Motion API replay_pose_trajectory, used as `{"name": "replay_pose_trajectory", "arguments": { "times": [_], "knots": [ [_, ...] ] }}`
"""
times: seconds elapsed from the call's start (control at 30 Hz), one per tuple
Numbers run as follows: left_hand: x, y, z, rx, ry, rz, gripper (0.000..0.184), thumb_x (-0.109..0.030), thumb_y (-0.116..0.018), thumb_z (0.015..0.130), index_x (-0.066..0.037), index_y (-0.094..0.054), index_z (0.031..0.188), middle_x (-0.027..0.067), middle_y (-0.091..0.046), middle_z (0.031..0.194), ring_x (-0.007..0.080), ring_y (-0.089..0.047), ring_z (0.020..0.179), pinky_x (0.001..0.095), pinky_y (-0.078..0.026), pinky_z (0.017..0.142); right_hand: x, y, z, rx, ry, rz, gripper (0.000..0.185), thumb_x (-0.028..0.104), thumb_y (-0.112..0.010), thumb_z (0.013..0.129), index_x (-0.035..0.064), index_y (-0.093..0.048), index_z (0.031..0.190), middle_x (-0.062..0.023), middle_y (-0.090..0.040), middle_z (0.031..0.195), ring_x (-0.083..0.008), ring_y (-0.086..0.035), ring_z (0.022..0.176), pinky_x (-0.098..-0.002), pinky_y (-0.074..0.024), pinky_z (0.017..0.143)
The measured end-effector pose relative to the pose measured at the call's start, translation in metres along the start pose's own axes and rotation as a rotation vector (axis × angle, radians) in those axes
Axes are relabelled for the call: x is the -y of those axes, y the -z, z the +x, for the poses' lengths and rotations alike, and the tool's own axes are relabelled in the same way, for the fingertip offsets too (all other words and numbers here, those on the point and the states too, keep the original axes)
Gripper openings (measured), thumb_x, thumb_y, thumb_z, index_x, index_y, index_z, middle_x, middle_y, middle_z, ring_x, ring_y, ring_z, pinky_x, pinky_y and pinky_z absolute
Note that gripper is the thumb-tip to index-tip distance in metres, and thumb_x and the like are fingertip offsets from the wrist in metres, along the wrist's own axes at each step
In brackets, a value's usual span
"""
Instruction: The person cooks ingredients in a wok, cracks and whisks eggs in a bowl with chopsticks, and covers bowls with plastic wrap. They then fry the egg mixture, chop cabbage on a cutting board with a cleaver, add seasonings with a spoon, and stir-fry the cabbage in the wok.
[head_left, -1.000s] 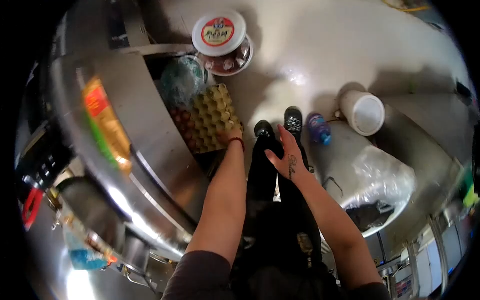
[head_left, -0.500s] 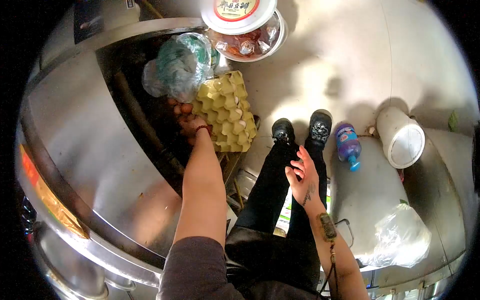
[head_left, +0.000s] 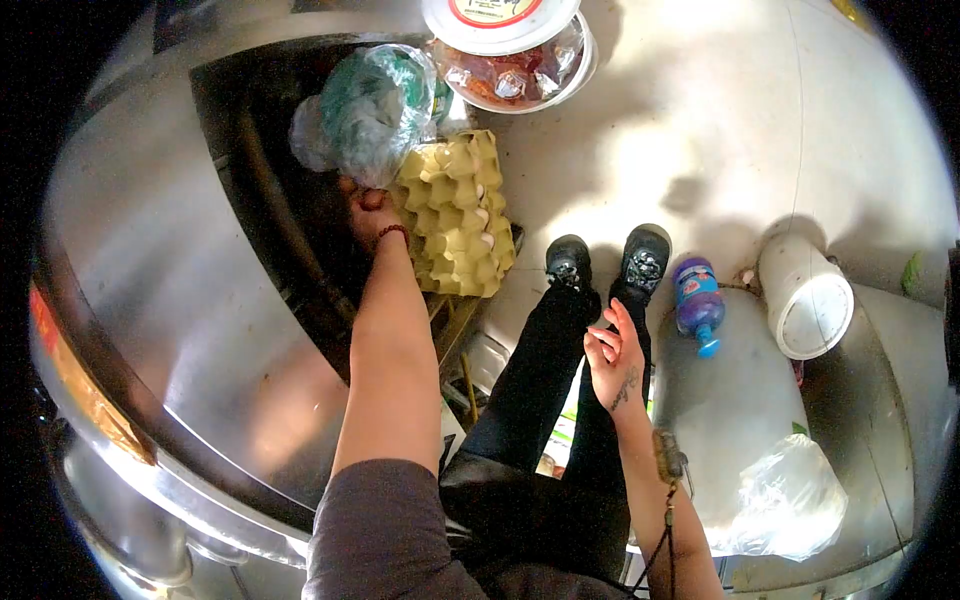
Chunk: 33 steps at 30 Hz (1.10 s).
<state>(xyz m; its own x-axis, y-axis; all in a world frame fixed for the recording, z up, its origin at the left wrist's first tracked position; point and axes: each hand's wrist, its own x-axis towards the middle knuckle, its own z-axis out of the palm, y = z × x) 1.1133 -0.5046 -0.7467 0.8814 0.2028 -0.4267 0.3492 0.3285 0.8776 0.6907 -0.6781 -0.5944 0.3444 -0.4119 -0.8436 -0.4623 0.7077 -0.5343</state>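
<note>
My left hand [head_left: 370, 222], with a dark red bead bracelet at the wrist, reaches down into the dark recess beside a yellow egg tray [head_left: 455, 225]. Its fingers are curled round a brown egg [head_left: 372, 199], though shadow hides part of them. Another brown egg lies just beyond it. The tray stands on its edge, its cups facing up and right, with a few pale eggs or shells showing in them. Just past the fingers sits a clear plastic bag [head_left: 370, 110] with green contents. My right hand [head_left: 615, 355] hovers empty over my legs, fingers loosely bent and apart.
A white tub [head_left: 575, 75] with a lid and reddish contents stands at the top. On the right are a purple bottle [head_left: 698, 300] with a blue cap, a white bucket [head_left: 800, 290] and a crumpled plastic bag [head_left: 790, 500]. A steel surface [head_left: 190, 270] curves along the left.
My left hand has moved slightly forward among the brown eggs and now covers more of them. The view has shifted a little; my right hand stays empty over my legs.
</note>
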Motion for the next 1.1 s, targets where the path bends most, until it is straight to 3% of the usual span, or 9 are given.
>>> {"name": "replay_pose_trajectory", "arguments": {
  "times": [0.07, 0.23, 0.3, 0.4, 0.53, 0.77, 0.9, 1.0, 1.1],
  "knots": [
    [-0.006, -0.001, -0.007, 0.067, 0.045, -0.121, 0.010, -0.013, -0.049, 0.086, -0.005, -0.044, 0.081, 0.0056, -0.043, 0.074, 0.0218, -0.036, 0.058, 0.0328, -0.042, 0.058, 0.001, 0.002, 0.000, -0.002, -0.013, -0.002, 0.063, 0.016, -0.063, 0.082, 0.0042, -0.031, 0.136, -0.0192, -0.044, 0.126, -0.0225, -0.057, 0.099, -0.0324, -0.0479, 0.081],
    [-0.020, 0.020, 0.016, -0.269, -0.262, 0.024, 0.012, -0.006, -0.043, 0.088, -0.004, -0.054, 0.092, 0.0084, -0.053, 0.082, 0.0225, -0.048, 0.071, 0.0334, -0.047, 0.063, 0.009, 0.017, -0.002, -0.015, 0.005, 0.035, 0.057, 0.009, -0.058, 0.085, 0.0030, -0.032, 0.135, -0.0169, -0.044, 0.126, -0.0195, -0.058, 0.100, -0.0266, -0.0458, 0.081],
    [-0.031, 0.009, 0.015, -0.492, -0.229, 0.762, 0.018, -0.010, -0.046, 0.088, -0.006, -0.058, 0.101, 0.0116, -0.057, 0.094, 0.0256, -0.053, 0.081, 0.0367, -0.048, 0.069, 0.009, 0.023, 0.001, -0.029, 0.007, 0.034, 0.055, 0.008, -0.058, 0.085, 0.0022, -0.033, 0.134, -0.0175, -0.044, 0.126, -0.0199, -0.058, 0.099, -0.0262, -0.0462, 0.082],
    [-0.040, 0.015, 0.040, -0.276, -0.209, 1.390, 0.022, -0.015, -0.054, 0.085, -0.008, -0.060, 0.106, 0.0129, -0.058, 0.104, 0.0277, -0.055, 0.089, 0.0394, -0.047, 0.075, 0.005, 0.026, 0.004, -0.029, -0.014, 0.076, 0.054, 0.006, -0.058, 0.084, 0.0027, -0.035, 0.132, -0.0141, -0.045, 0.127, -0.0159, -0.057, 0.100, -0.0269, -0.0472, 0.080],
    [-0.046, 0.020, 0.060, -0.060, -0.196, 1.883, 0.035, -0.023, -0.067, 0.079, -0.011, -0.062, 0.111, 0.0128, -0.060, 0.112, 0.0305, -0.057, 0.099, 0.0433, -0.046, 0.083, 0.004, 0.010, 0.003, -0.027, -0.055, 0.221, 0.054, 0.013, -0.061, 0.085, 0.0028, -0.036, 0.132, -0.0134, -0.043, 0.128, -0.0160, -0.056, 0.101, -0.0282, -0.0473, 0.082],
    [-0.047, -0.009, 0.077, -0.067, -0.084, 1.850, 0.025, -0.020, -0.057, 0.082, -0.009, -0.055, 0.104, 0.0097, -0.051, 0.106, 0.0268, -0.049, 0.095, 0.0425, -0.041, 0.080, -0.003, -0.004, 0.003, 0.014, -0.075, 0.212, 0.052, 0.010, -0.061, 0.084, 0.0044, -0.038, 0.130, -0.0109, -0.045, 0.127, -0.0169, -0.056, 0.100, -0.0292, -0.0472, 0.082],
    [-0.034, -0.011, 0.050, -0.123, -0.224, 1.470, 0.019, -0.018, -0.050, 0.083, -0.008, -0.051, 0.100, 0.0076, -0.045, 0.103, 0.0243, -0.043, 0.093, 0.0419, -0.038, 0.079, 0.013, 0.005, -0.006, -0.017, -0.027, 0.196, 0.055, 0.007, -0.060, 0.083, 0.0044, -0.036, 0.132, -0.0132, -0.044, 0.127, -0.0181, -0.056, 0.100, -0.0296, -0.0477, 0.082],
    [-0.017, -0.011, -0.014, -0.064, -0.255, 1.078, 0.015, -0.016, -0.045, 0.084, -0.007, -0.048, 0.096, 0.0060, -0.040, 0.100, 0.0224, -0.039, 0.091, 0.0415, -0.035, 0.077, 0.040, 0.013, -0.024, -0.006, 0.040, 0.102, 0.059, 0.009, -0.059, 0.084, 0.0030, -0.031, 0.135, -0.0190, -0.043, 0.128, -0.0216, -0.056, 0.101, -0.0318, -0.0483, 0.082],
    [0.002, -0.029, -0.128, 0.047, -0.023, 0.978, 0.019, -0.017, -0.049, 0.084, -0.007, -0.050, 0.100, 0.0061, -0.046, 0.094, 0.0195, -0.042, 0.080, 0.0369, -0.036, 0.067, 0.080, 0.014, -0.048, 0.028, 0.130, 0.080, 0.060, 0.010, -0.060, 0.083, 0.0016, -0.031, 0.135, -0.0192, -0.045, 0.126, -0.0243, -0.057, 0.100, -0.0319, -0.0491, 0.081]
  ]
}}
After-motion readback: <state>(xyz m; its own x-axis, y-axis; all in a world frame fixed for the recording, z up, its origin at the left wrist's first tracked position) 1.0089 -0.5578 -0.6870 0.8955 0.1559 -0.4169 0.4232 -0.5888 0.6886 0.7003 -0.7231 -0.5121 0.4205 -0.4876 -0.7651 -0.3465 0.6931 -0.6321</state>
